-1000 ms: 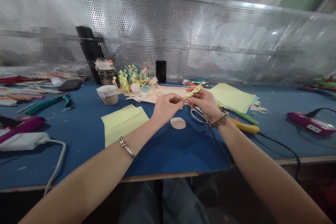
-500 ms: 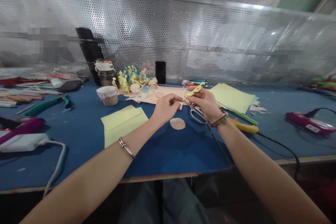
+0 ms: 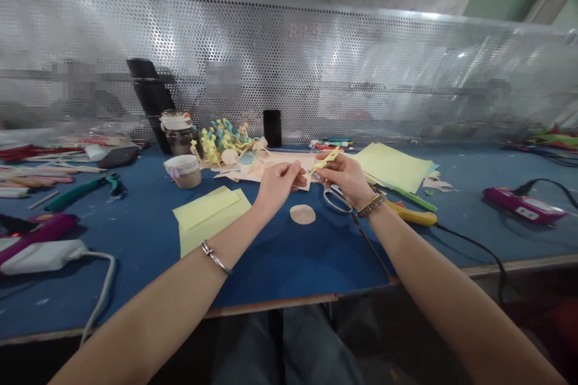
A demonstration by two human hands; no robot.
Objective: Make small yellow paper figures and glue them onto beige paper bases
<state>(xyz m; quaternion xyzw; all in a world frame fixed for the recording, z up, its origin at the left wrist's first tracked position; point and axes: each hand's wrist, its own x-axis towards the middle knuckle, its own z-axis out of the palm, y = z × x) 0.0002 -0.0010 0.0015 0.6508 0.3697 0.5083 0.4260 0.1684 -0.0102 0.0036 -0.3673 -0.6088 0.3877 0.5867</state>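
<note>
My right hand (image 3: pixel 350 179) pinches a narrow yellow paper strip (image 3: pixel 329 158), folded or twisted along its length, which slants down toward the left. Facing it, my left hand (image 3: pixel 279 185) is closed with thumb and fingers together, close to the strip's lower end. Whether anything is between those fingertips is hidden. A pale round paper disc (image 3: pixel 302 215) lies flat on the blue table (image 3: pixel 289 271) below both hands. Under my right hand show the grey handles of scissors (image 3: pixel 337 200). Beige paper sheets (image 3: pixel 289 157) lie behind the hands.
Yellow paper (image 3: pixel 212 210) lies left and more yellow sheets (image 3: pixel 395 165) right. A yellow-handled corded tool (image 3: pixel 418 216) and green knife (image 3: pixel 415 198) rest by my right forearm. A lined cup (image 3: pixel 187 173), paper flowers (image 3: pixel 221 138), a phone (image 3: pixel 272 128) and green pliers (image 3: pixel 76 192) stand or lie around.
My left fingertips have drawn back slightly left from the yellow paper strip, which they were touching before. My right hand still holds the strip. The whole view has shifted a little.
</note>
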